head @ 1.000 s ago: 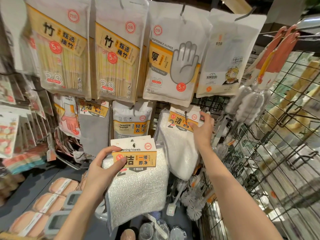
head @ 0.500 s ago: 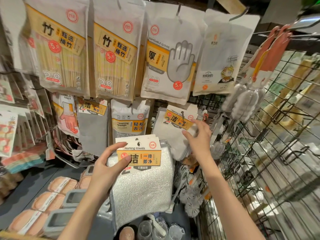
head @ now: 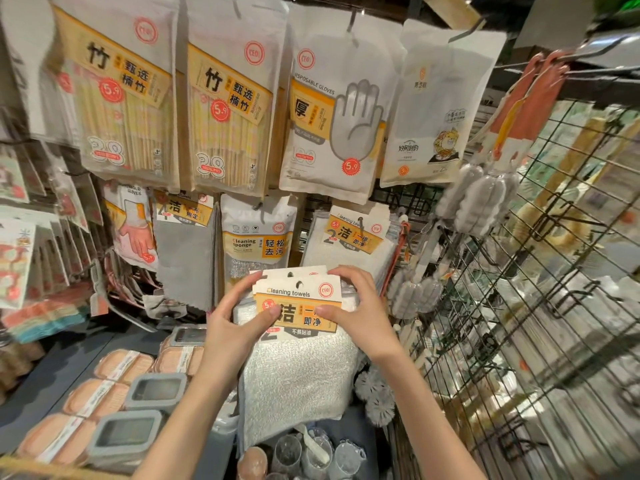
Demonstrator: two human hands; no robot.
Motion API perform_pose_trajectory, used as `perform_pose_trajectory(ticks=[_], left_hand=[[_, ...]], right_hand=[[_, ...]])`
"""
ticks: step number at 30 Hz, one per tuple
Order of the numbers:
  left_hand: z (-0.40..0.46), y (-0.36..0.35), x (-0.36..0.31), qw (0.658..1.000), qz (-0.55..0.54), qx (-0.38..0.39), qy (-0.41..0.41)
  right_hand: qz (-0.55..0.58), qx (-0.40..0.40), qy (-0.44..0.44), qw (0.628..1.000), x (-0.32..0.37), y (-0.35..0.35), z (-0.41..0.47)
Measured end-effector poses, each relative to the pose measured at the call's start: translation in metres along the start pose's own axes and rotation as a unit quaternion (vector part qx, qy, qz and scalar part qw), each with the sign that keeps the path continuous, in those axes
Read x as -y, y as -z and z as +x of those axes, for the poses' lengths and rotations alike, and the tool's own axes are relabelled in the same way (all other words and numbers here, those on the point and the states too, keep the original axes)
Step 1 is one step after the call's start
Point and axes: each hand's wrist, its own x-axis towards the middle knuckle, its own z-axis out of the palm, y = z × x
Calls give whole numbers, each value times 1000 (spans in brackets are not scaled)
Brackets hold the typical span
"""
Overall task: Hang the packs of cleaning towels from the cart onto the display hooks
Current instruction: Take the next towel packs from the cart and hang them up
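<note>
Bamboo chopstick packs in yellow-and-white pouches hang across the upper left of the frame, with a grey folded cloth pack and a white cleaning sponge pouch on the row beneath. Peach-coloured lidded containers and grey-rimmed boxes lie on the dark shelf at lower left. At centre, the left hand grips the white fluffy cleaning towel pack with an orange header card, thumb pressed on the card's left part and fingers curled behind. The right hand pinches the card's right end, fingers hooked over its top edge, thumb on the front. Just above and behind hangs a matching towel pack already on its hook, its lower part hidden by the held card. A white disposable gloves pouch hangs higher. White bottle brushes dangle to the right, beside a black wire grid panel filling the right side.
</note>
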Motion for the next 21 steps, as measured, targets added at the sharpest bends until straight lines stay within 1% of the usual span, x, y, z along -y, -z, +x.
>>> perform_pose_trajectory(ticks=[3, 6, 10, 15, 21], left_hand=[[0, -1, 4, 999, 24, -27, -6], [2, -1, 8, 997, 66, -40, -17], [3, 3, 9, 998, 66, -21, 5], [4, 6, 3, 996, 91, -1, 9], [3, 7, -1, 996, 84, -14, 7]], right_hand=[[6, -43, -5, 999, 3, -1, -4], [13, -61, -12, 998, 4, -5, -6], [58, -62, -20, 996, 3, -7, -8], [73, -63, -21, 995, 2, -7, -5], [77, -67, -18, 995, 2, -8, -4]])
